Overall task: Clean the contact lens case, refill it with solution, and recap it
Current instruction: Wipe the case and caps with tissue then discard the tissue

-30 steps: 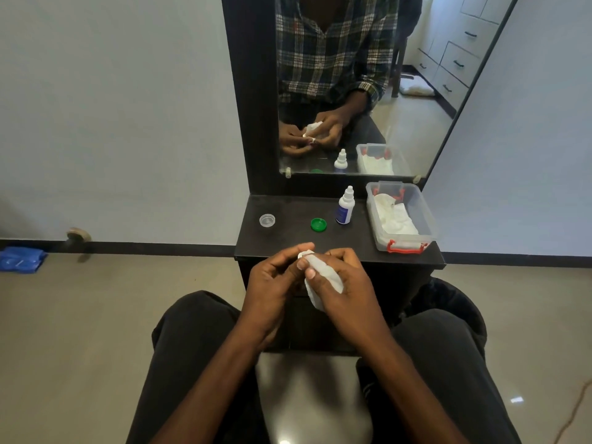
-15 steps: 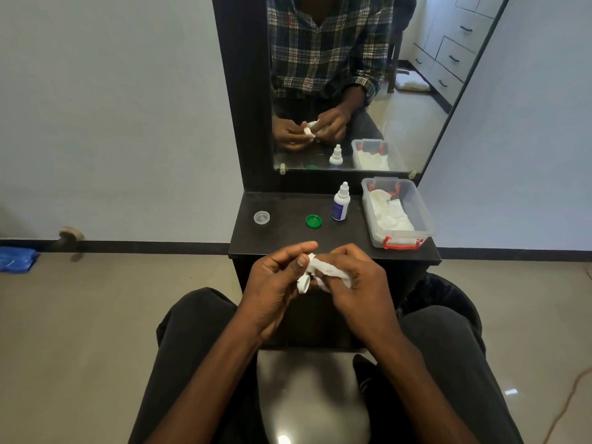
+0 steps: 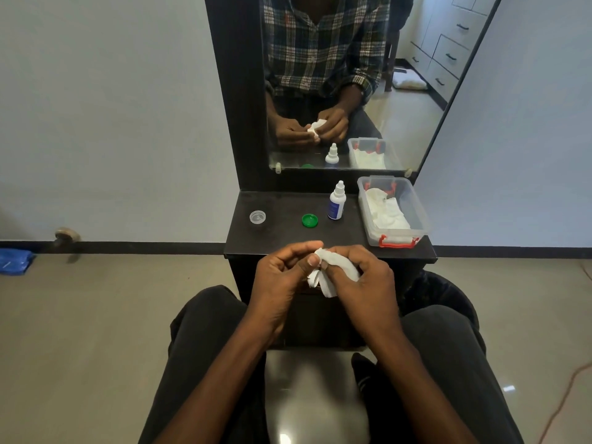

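Both hands, left hand [image 3: 282, 277] and right hand [image 3: 365, 280], pinch a white tissue [image 3: 333, 274] at the desk's [image 3: 288, 238] six o'clock edge (the case itself stays hidden inside).

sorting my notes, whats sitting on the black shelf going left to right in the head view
clear cap → green cap → dropper bottle → clear plastic box holding white tissues
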